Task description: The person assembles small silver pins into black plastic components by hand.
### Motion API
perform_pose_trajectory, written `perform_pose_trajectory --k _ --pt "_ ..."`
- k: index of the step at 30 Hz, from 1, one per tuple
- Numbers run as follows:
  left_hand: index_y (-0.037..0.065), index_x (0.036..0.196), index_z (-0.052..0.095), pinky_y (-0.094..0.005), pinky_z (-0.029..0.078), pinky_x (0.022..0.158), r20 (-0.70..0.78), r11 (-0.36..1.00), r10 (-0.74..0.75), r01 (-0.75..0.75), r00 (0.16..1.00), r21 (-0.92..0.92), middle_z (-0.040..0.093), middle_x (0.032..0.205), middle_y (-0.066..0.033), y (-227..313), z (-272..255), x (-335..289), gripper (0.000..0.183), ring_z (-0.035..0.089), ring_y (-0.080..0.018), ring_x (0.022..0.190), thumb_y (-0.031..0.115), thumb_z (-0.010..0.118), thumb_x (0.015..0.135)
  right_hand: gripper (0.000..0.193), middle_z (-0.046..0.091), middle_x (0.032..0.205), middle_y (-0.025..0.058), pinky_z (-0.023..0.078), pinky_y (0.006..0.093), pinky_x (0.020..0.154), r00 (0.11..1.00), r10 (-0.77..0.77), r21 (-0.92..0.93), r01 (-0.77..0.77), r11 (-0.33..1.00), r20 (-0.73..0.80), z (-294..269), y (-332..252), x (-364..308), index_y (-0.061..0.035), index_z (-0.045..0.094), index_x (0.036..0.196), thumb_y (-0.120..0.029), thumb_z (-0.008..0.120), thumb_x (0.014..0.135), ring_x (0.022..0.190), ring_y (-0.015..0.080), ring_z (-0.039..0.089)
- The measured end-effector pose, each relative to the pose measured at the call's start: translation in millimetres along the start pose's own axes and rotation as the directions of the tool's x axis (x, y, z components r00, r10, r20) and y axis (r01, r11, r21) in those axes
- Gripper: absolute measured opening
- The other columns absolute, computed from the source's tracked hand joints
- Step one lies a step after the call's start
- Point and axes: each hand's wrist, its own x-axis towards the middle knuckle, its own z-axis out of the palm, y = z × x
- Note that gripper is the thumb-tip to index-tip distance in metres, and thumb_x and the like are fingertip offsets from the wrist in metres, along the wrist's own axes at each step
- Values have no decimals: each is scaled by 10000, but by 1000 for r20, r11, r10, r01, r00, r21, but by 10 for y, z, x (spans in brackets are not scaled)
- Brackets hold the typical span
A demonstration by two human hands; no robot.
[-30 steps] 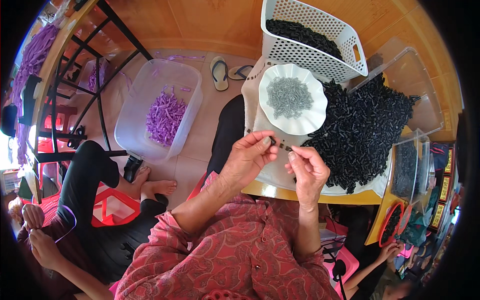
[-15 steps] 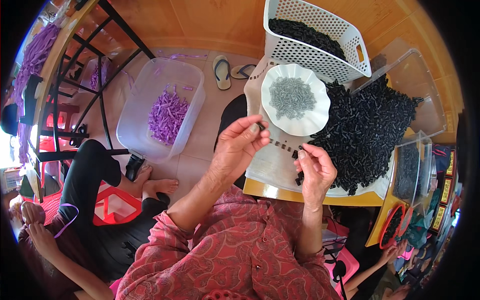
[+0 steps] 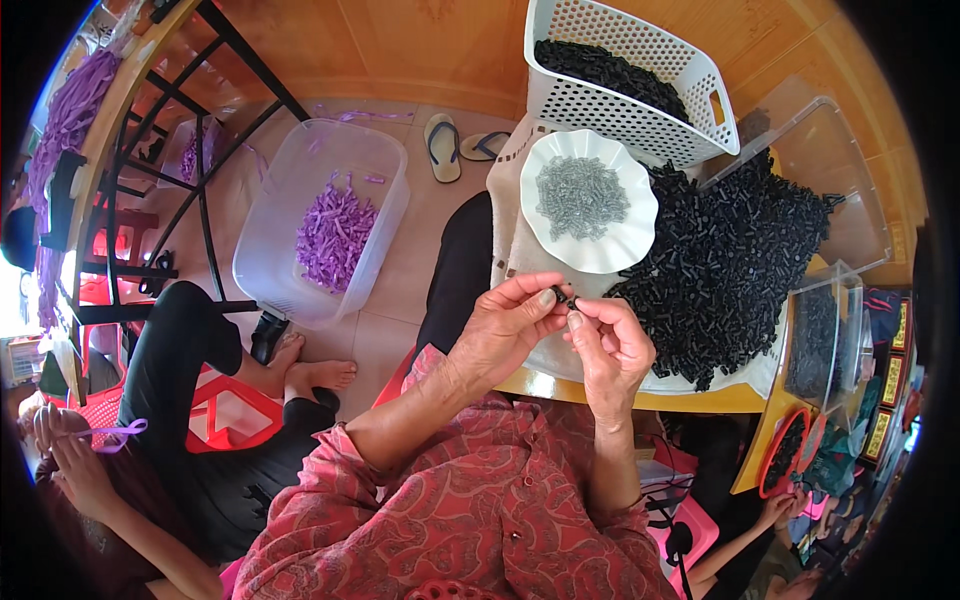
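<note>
Close together over the near edge of the table, my left hand [image 3: 512, 328] and my right hand [image 3: 610, 355] meet at the fingertips. Pinched between the left thumb and fingers is a small black piece [image 3: 560, 294], like a short tube. The right thumb and forefinger close on a small dark bit at its end, mostly covered by the fingers. Just beyond them stands a white wavy-edged dish [image 3: 640, 233] that holds many tiny clear pieces [image 3: 582, 198]. To its right spreads a large pile of small black pieces [image 3: 715, 285].
A white perforated basket [image 3: 625, 127] of black pieces stands behind the dish. Clear bins [image 3: 850, 175] line the right side. On the floor at left sit a clear tub [image 3: 262, 240] with purple pieces and slippers [image 3: 442, 147]. A co-worker's hands [image 3: 75, 460] handle purple ribbon.
My hands, apart before, have come together, the left moving right and down and the right moving left. Both still pinch. The co-worker's purple ribbon has changed shape.
</note>
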Motion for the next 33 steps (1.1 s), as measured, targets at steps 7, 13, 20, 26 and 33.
perform_pose_trajectory --k 7,13,20,26,33 --pt "32 1165 612 -342 499 891 -4 1000 -13 13 1000 -8 640 1088 -98 -32 13 -11 234 603 -180 975 47 552 940 120 594 864 57 485 197 615 1000 -29 -45 29 999 1 4 3 -4 45 625 954 92 617 844 681 79 577" --pt "35 1169 611 -332 497 896 6 997 -44 44 999 -65 638 1086 -93 -36 -1 -12 238 604 -178 971 60 558 938 120 601 874 61 495 196 614 998 -58 -79 58 995 9 7 -6 -5 47 621 942 103 619 836 694 78 593" --pt "38 1171 612 -323 495 897 10 986 -90 90 996 -144 635 1083 -91 -32 -15 -11 243 601 -173 971 75 567 935 113 627 849 67 481 195 569 997 -79 -66 77 995 -25 55 -19 20 35 635 896 73 678 798 682 66 593" --pt "33 1163 615 -328 493 905 -10 997 -51 50 999 -67 636 1084 -95 -40 -20 -5 238 598 -180 986 58 569 932 116 637 809 67 491 212 539 991 -132 -199 126 972 -18 41 -9 48 7 646 878 39 697 780 639 86 607" --pt "24 1151 618 -341 490 920 -13 1000 9 -8 1000 24 639 1086 -95 -47 -27 -8 224 594 -180 1009 40 559 936 110 634 807 70 494 219 534 988 -152 -254 142 957 -21 64 -13 46 2 638 861 49 688 776 620 94 607"
